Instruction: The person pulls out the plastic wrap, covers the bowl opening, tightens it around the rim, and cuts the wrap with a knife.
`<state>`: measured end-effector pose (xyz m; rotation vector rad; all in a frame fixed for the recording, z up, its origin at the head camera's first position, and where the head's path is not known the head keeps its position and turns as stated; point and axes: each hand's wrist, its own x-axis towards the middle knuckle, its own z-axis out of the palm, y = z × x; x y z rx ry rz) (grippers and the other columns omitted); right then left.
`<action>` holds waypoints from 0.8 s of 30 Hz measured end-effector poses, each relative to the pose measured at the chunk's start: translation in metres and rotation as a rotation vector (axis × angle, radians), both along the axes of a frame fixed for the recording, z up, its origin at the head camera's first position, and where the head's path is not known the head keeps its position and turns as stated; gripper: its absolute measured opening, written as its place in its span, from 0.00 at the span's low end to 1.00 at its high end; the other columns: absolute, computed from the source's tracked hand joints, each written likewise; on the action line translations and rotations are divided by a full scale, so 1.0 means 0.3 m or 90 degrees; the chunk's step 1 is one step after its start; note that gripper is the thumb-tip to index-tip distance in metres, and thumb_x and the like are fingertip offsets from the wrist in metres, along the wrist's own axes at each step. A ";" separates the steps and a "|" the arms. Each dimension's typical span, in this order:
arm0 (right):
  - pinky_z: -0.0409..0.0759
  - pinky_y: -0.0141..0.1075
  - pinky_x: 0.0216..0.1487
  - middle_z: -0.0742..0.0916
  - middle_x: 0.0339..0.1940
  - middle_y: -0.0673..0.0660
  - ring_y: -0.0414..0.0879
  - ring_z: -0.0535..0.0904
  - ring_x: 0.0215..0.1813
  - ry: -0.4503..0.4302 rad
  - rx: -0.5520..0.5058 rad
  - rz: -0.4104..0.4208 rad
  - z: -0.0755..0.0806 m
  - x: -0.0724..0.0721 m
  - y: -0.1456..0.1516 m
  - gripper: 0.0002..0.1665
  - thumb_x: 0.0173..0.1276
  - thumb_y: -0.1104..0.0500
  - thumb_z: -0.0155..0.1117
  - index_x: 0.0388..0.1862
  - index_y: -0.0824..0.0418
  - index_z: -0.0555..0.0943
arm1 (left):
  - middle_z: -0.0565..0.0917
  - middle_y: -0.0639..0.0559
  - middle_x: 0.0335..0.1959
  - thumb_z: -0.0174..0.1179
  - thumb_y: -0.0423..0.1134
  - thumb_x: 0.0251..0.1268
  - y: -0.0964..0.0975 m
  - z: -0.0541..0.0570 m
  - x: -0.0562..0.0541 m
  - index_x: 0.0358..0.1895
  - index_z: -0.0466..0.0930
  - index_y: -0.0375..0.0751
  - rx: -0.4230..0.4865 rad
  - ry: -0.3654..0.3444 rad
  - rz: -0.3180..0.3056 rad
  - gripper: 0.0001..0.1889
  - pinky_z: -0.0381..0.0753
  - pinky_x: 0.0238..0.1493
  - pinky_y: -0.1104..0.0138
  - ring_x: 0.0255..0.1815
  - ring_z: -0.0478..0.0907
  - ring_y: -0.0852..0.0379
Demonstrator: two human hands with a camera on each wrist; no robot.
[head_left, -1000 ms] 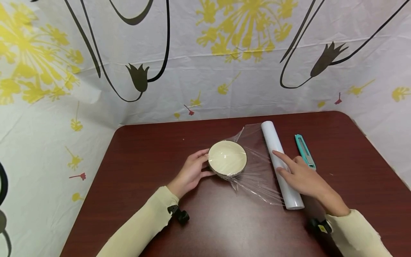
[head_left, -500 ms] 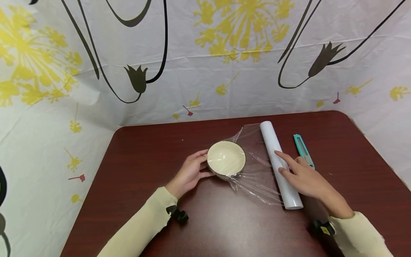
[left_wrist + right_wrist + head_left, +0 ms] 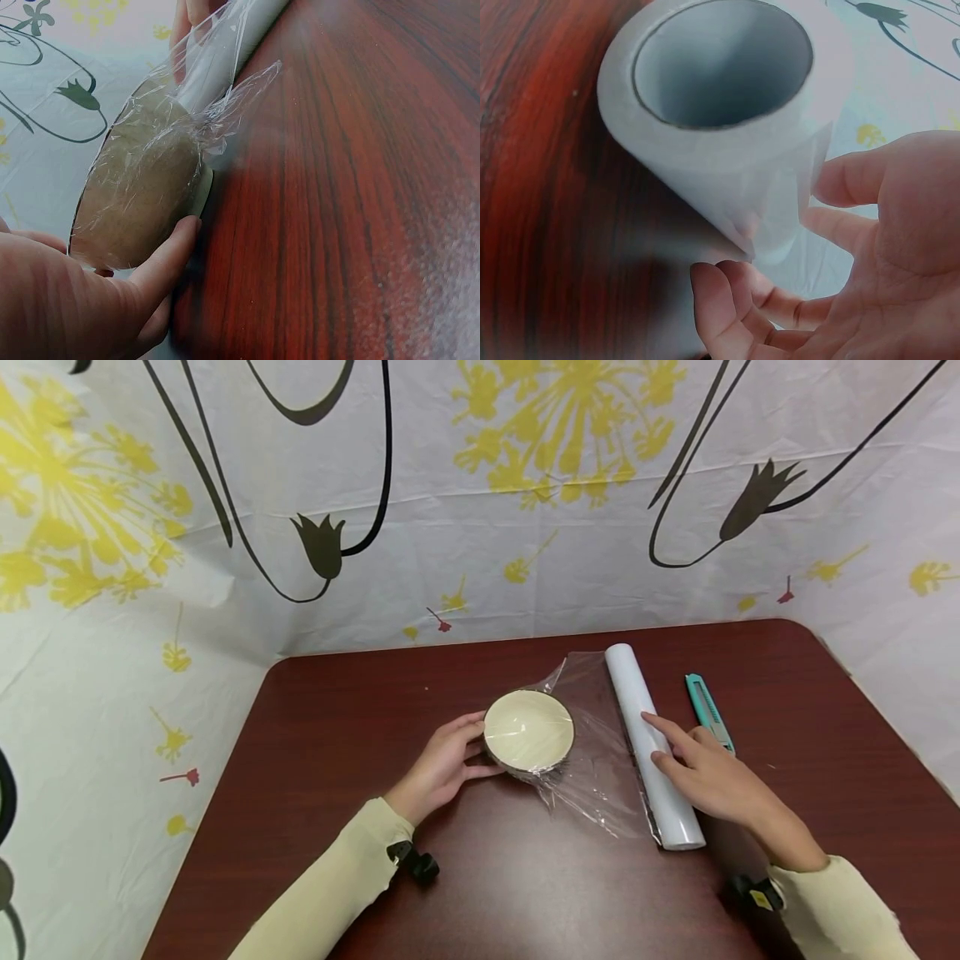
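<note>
A cream-lined bowl [image 3: 528,732] sits mid-table with plastic wrap [image 3: 603,777] over its top. The wrap runs to the right from the bowl to a white roll of plastic wrap [image 3: 651,747]. My left hand [image 3: 442,762] grips the bowl's left side, the thumb at its rim and the fingers along its side. In the left wrist view, crinkled film covers the bowl's dark outer wall [image 3: 139,180]. My right hand [image 3: 708,774] rests its index finger and thumb on the roll. Its other fingers, loosely bent, lie beside the roll in the right wrist view [image 3: 900,255].
A teal utility knife [image 3: 708,710] lies right of the roll, partly behind my right hand. The dark red wooden table [image 3: 360,710] has rounded far corners. A white flower-patterned cloth [image 3: 465,527] hangs behind and beside it.
The roll has shifted slightly left, toward the bowl. The film near the roll has slackened, with a loose fold along its lower edge. My left hand keeps its hold on the bowl.
</note>
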<state>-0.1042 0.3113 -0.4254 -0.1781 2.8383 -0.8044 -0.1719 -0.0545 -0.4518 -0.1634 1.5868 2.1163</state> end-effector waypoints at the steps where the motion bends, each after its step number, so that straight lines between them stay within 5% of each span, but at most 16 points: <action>1: 0.73 0.43 0.38 0.77 0.51 0.63 0.52 0.72 0.46 0.000 -0.001 0.000 0.001 0.000 -0.001 0.36 0.90 0.48 0.52 0.90 0.57 0.62 | 0.74 0.33 0.76 0.48 0.35 0.90 0.000 0.000 0.000 0.81 0.68 0.32 -0.001 -0.001 0.000 0.24 0.81 0.67 0.36 0.73 0.75 0.37; 24: 0.74 0.44 0.40 0.78 0.49 0.62 0.52 0.73 0.48 0.009 -0.007 0.000 -0.002 0.000 0.009 0.35 0.90 0.51 0.53 0.89 0.62 0.63 | 0.77 0.35 0.74 0.50 0.37 0.90 0.001 0.001 -0.001 0.81 0.69 0.32 -0.008 -0.004 0.005 0.24 0.83 0.65 0.38 0.68 0.78 0.41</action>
